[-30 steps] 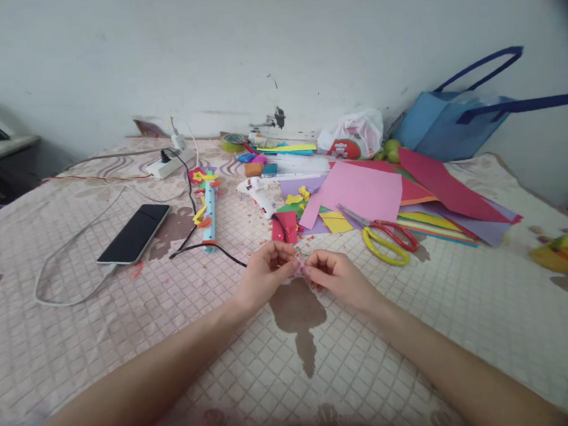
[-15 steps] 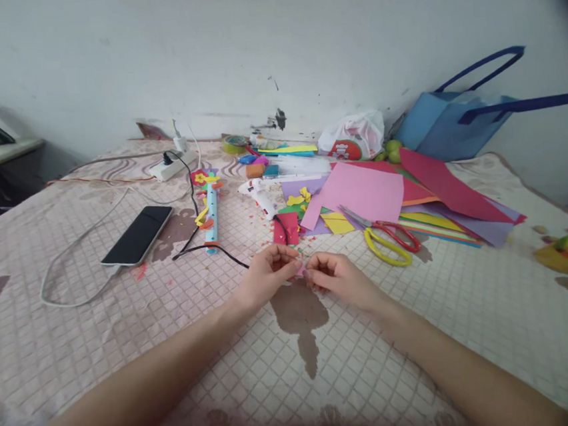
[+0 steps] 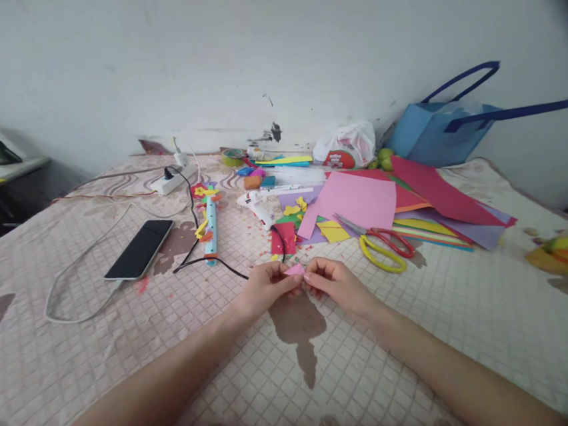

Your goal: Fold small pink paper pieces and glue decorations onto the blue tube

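A small piece of pink paper is pinched between my two hands over the middle of the table. My left hand is closed on its left side, thumb on top. My right hand grips the right end between thumb and fingertips. Just beyond my hands lies a red paper piece, crossed by the black cord of a white glue gun. Scissors with one yellow and one red handle rest to the right of my right hand.
Coloured paper sheets are piled at the back right, near a blue bag. On the left are a phone on a cable, a power strip and a light-blue strip with paper decorations. Yellow scraps lie near the glue gun.
The pink paper shows more clearly between my fingers now, its pointed shape turned upward. My hands stay close together. The whole view has shifted slightly, with the table lower in it.
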Available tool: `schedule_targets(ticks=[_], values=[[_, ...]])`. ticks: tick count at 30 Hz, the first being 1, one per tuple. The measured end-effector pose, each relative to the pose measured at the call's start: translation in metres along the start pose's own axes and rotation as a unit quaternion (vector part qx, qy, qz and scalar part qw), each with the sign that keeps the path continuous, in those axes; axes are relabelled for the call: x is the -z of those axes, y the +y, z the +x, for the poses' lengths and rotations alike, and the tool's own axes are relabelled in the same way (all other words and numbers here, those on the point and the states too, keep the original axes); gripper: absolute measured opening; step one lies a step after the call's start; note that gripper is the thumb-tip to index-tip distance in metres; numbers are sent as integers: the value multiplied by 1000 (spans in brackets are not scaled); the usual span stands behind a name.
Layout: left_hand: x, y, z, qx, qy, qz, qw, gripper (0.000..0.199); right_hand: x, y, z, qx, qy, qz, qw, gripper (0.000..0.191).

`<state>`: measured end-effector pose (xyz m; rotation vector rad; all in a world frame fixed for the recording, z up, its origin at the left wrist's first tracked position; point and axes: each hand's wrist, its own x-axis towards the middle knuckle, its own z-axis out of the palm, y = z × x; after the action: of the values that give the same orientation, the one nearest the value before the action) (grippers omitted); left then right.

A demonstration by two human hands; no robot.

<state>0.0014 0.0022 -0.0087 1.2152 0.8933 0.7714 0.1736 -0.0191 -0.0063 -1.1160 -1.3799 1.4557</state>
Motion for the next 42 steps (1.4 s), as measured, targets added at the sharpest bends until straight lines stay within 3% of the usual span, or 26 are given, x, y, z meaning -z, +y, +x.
schedule_targets(ticks=[13,25,33,42], values=[[-1,-1,2,40,21,-93,995,30,-1,-2,2,-19,4,0,1000,24],[-2,-1,1,12,37,-61,997,33,-3,1,3,4,22,-19,1000,29],[4,-7,4,-20,-2,11,1000,31,-2,-2,2,5,2,-8,1000,19],[1,-5,7,23,16,-43,999,36,4,6,7,9,7,-35,999,21]])
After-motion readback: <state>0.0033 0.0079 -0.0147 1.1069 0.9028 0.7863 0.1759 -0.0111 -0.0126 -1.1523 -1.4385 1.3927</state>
